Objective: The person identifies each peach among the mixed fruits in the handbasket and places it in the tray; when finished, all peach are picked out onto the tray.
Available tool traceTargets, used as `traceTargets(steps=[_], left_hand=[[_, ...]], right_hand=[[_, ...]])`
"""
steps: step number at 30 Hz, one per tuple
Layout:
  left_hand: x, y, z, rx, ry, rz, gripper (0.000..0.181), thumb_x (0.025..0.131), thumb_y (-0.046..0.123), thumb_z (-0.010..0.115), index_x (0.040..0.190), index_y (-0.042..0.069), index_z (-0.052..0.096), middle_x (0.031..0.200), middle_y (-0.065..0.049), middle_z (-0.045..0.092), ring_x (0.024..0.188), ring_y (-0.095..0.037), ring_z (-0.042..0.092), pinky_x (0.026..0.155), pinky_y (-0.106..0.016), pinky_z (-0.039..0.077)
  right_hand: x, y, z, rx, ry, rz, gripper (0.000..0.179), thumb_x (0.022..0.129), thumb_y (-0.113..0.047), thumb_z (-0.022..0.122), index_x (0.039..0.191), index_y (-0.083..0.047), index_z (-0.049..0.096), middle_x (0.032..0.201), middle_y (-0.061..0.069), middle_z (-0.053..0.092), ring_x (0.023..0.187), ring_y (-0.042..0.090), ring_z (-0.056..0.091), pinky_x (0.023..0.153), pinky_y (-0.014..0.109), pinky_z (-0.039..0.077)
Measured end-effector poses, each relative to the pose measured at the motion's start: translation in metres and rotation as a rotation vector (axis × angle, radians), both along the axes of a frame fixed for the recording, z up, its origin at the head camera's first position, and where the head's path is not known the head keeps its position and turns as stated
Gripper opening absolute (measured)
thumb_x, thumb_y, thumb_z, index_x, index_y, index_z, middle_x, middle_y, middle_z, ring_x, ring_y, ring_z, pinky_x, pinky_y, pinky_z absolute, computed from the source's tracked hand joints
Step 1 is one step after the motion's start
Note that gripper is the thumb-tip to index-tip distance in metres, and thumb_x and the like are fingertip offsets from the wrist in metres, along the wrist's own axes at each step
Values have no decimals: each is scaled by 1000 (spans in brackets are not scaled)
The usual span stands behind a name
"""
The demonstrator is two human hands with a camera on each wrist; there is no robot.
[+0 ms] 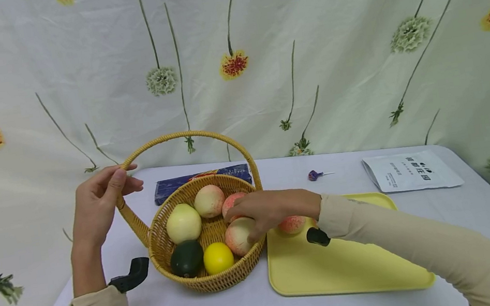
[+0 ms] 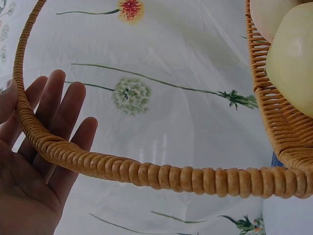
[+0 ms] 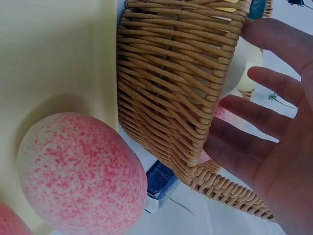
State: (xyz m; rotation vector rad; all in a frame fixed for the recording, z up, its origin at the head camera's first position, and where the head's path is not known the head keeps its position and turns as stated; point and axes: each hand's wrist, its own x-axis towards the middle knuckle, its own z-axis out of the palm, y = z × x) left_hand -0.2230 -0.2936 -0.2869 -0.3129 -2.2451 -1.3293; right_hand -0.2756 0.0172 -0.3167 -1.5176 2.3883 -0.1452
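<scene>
Sleeved right hand over basket, left hand at its handle.

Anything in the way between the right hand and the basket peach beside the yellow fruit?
Nothing visible: the right hand is over the basket's rim, close by that peach; contact is unclear. Toward the yellow tray, though, the basket's wall stands between.

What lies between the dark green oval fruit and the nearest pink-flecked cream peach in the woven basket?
In the head view, a yellow round fruit lies between the dark green fruit and that peach.
</scene>
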Motion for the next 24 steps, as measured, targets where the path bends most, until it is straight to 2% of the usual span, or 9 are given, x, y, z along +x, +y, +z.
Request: traceTargets(steps=[7, 18, 24], left_hand=[[1, -1, -1, 0, 2, 1, 28, 100, 23, 50, 118, 6, 64, 83, 9, 71, 81, -4, 69, 77, -13, 51], [0, 0, 0, 17, 8, -21, 26, 100, 20, 51, 117, 6, 65, 83, 8, 71, 81, -5, 69, 76, -13, 51], [0, 0, 0, 10, 4, -8, 27, 100, 23, 51, 117, 6, 65, 83, 10, 71, 81, -4, 69, 77, -13, 51]], right_hand=[[1, -5, -6, 10, -42, -13, 52, 85, -29, 71, 133, -18, 54, 136, -1, 53, 124, 14, 48, 106, 29, 37], [2, -11, -16, 22, 9, 0, 52, 84, -29, 72, 132, -17, 55, 133, 0, 55, 123, 14, 50, 106, 29, 37], [1, -11, -18, 14, 11, 6, 52, 85, -29, 72, 132, -16, 55, 133, 1, 55, 122, 16, 50, 107, 31, 37]])
